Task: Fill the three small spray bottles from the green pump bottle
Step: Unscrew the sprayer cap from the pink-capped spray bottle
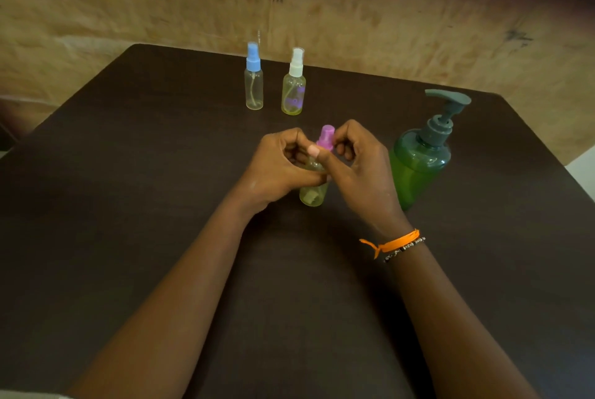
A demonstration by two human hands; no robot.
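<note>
Your left hand [283, 167] was curled round the body of the purple-capped spray bottle [314, 192], holding it upright near the middle of the dark table [128, 205], thumb laid across its front. Your right hand [357, 170] was closed on the purple spray top [325, 136], fingers pinching it from the right side, with an orange band [394, 242] and a beaded one at that wrist. Both forearms ran in from the near edge and met at the bottle. The bottle's neck and most of its wall were covered by your fingers; whether the top was seated or loose could not be told. The visible lower part showed yellowish liquid. Further back stood the blue-capped spray bottle [254, 83], clear and seemingly without liquid, and just beside it the white-capped spray bottle [294, 86], tinted yellow-green to the shoulder, both upright and apart. The green pump bottle [418, 160] stood upright just right of your right hand, its contents hard to gauge.
</note>
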